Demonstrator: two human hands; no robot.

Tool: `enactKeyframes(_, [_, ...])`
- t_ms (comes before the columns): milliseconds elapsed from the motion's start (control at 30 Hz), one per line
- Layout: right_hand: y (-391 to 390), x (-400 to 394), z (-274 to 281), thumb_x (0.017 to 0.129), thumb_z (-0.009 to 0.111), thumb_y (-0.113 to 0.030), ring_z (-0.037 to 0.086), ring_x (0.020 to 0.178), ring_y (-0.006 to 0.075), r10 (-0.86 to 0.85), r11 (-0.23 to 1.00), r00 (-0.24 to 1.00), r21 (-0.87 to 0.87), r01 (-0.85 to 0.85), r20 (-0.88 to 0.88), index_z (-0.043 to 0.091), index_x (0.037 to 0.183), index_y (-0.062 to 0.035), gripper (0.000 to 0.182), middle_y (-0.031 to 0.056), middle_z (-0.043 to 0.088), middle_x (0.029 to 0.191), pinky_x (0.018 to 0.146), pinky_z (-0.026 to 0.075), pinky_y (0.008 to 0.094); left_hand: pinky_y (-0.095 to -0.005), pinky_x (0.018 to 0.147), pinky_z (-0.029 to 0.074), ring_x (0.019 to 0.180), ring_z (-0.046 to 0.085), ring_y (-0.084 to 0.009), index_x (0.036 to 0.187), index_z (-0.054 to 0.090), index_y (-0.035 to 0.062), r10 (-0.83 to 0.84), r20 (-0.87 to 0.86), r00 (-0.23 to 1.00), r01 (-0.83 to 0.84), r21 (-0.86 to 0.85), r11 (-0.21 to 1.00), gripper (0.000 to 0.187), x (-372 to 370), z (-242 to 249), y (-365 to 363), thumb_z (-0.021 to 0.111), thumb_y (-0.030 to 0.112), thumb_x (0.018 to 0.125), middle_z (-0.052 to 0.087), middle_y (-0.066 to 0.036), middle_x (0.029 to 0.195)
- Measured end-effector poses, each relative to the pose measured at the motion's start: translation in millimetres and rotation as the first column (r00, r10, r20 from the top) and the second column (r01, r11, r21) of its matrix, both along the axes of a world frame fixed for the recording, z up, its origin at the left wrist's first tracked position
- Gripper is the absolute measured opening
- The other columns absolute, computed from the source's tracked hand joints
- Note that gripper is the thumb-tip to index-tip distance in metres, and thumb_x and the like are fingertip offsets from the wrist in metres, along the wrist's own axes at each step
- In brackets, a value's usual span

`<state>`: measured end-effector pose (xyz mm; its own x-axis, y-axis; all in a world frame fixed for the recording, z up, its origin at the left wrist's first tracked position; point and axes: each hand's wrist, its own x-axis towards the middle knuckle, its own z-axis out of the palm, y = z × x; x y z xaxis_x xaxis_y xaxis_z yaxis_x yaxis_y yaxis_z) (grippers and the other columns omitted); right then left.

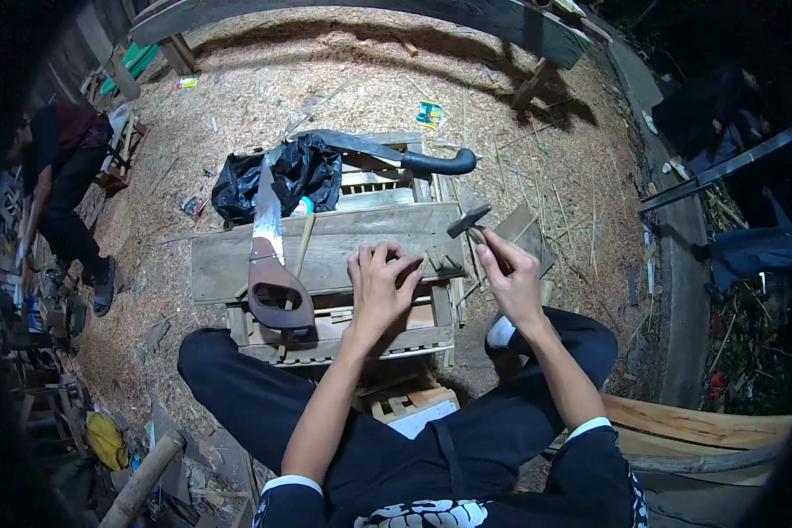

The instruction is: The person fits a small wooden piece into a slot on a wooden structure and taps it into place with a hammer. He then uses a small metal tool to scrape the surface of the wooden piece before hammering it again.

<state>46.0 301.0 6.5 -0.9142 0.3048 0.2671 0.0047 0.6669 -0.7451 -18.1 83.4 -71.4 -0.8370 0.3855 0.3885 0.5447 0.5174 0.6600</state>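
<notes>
My right hand (pixel 512 275) grips a hammer (pixel 469 221) by its handle, close to the head, which is raised to the right of the worn wooden board (pixel 326 227). My left hand (pixel 382 283) is over the board, with bent fingers and its thumb and index finger drawn together. Small pieces of wood (pixel 434 261) lie right at those fingertips; what the fingers pinch is too small to make out. To the left, a handsaw (pixel 279 299) lies across the board with its brown handle toward me, beside a thin stick (pixel 304 246).
Beyond the board lie a black plastic bag (pixel 317 172) and a large curved knife (pixel 436 162) with a dark handle. A slatted wooden crate (pixel 343 350) supports the board. Another person (pixel 66 189) bends at the far left. A long bench (pixel 370 16) crosses the back.
</notes>
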Motion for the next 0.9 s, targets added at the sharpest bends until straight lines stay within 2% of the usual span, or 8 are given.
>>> enactKeyframes(267, [-2.6,7.8,-6.5,0.100,0.072,-0.023,0.077,0.104,0.0315,0.075,0.997,0.995,-0.003,-0.075,0.059,0.075,0.125,0.0000,0.034,0.0226,0.077,0.116,0.090,0.058,0.0371,-0.0468,0.103,0.033,0.113,0.052,-0.0272,0.113,0.083,0.0193,-0.030,-0.022,0.999,0.028,-0.047,0.998,0.025,-1.9,-4.5,-1.3,0.079,0.026,0.089,0.063,-0.005,0.110])
enactKeyframes(433, [-7.5,13.4,-10.8,0.097,0.072,-0.019,0.075,0.097,0.0351,0.083,0.997,0.988,-0.008,-0.083,0.134,0.071,0.132,-0.0005,0.040,0.0223,0.076,0.112,0.090,0.057,0.0417,-0.0471,0.103,0.035,0.115,0.053,-0.0280,0.114,0.082,0.0186,-0.043,-0.032,0.999,0.041,-0.065,0.997,0.026,-4.4,-2.3,-4.6,0.079,0.027,0.090,0.062,-0.006,0.112])
enactKeyframes(467, [-9.4,16.1,-14.6,0.097,0.072,-0.019,0.075,0.097,0.0351,0.083,0.997,0.988,-0.007,-0.083,0.127,0.071,0.132,-0.0005,0.040,0.0223,0.076,0.112,0.090,0.057,0.0417,-0.0473,0.103,0.035,0.115,0.053,-0.0283,0.115,0.082,0.0185,-0.076,-0.012,0.997,0.074,-0.092,0.993,0.027,-6.6,-0.2,-6.6,0.079,0.028,0.089,0.062,-0.006,0.112])
enactKeyframes(533, [-19.8,23.5,-18.6,0.096,0.071,-0.016,0.074,0.093,0.0350,0.079,0.992,0.997,0.101,-0.077,-0.020,0.069,0.134,-0.0009,0.041,0.0227,0.075,0.109,0.086,0.057,0.0413,-0.0476,0.103,0.036,0.116,0.053,-0.0286,0.115,0.082,0.0183,-0.106,0.007,0.994,0.106,-0.120,0.987,0.029,-10.2,2.5,-9.8,0.080,0.029,0.089,0.062,-0.007,0.113])
enactKeyframes(600, [-24.8,28.3,-15.8,0.096,0.069,-0.013,0.074,0.091,0.0359,0.076,0.996,0.997,0.040,-0.077,0.026,0.069,0.134,-0.0025,0.039,0.0215,0.074,0.106,0.081,0.057,0.0411,-0.0480,0.104,0.037,0.117,0.053,-0.0294,0.116,0.083,0.0189,-0.149,0.026,0.988,0.151,-0.097,0.984,0.031,-14.7,1.9,-12.2,0.081,0.031,0.088,0.062,-0.009,0.116])
enactKeyframes(733, [-25.8,28.2,-19.2,0.097,0.068,-0.010,0.071,0.087,0.0386,0.154,0.973,0.988,0.171,-0.155,0.017,0.065,0.141,-0.0073,0.043,0.0177,0.070,0.104,0.076,0.056,0.0445,-0.0484,0.105,0.036,0.119,0.052,-0.0297,0.116,0.083,0.0204,-0.198,0.077,0.977,0.204,-0.080,0.976,0.031,-25.5,-2.0,-16.0,0.082,0.032,0.087,0.061,-0.010,0.118])
enactKeyframes(800, [-26.2,30.2,-19.2,0.098,0.067,-0.009,0.071,0.085,0.0389,0.179,0.956,0.984,0.237,-0.172,-0.009,0.063,0.144,-0.0095,0.046,0.0164,0.069,0.104,0.075,0.056,0.0462,-0.0484,0.109,0.034,0.124,0.051,-0.0306,0.114,0.084,0.0217,-0.168,-0.003,0.986,0.167,-0.096,0.981,0.032,-25.1,-1.7,-15.7,0.083,0.034,0.085,0.060,-0.011,0.124])
enactKeyframes(900, [-28.5,31.4,-14.6,0.098,0.068,-0.011,0.071,0.083,0.0355,0.191,0.884,0.972,0.406,-0.230,0.134,0.059,0.148,-0.0163,0.052,0.0133,0.066,0.100,0.068,0.056,0.0477,-0.0493,0.114,0.031,0.133,0.049,-0.0313,0.113,0.085,0.0228,-0.168,-0.060,0.984,0.158,-0.141,0.977,0.032,-28.1,-1.2,-16.2,0.084,0.037,0.084,0.060,-0.012,0.133])
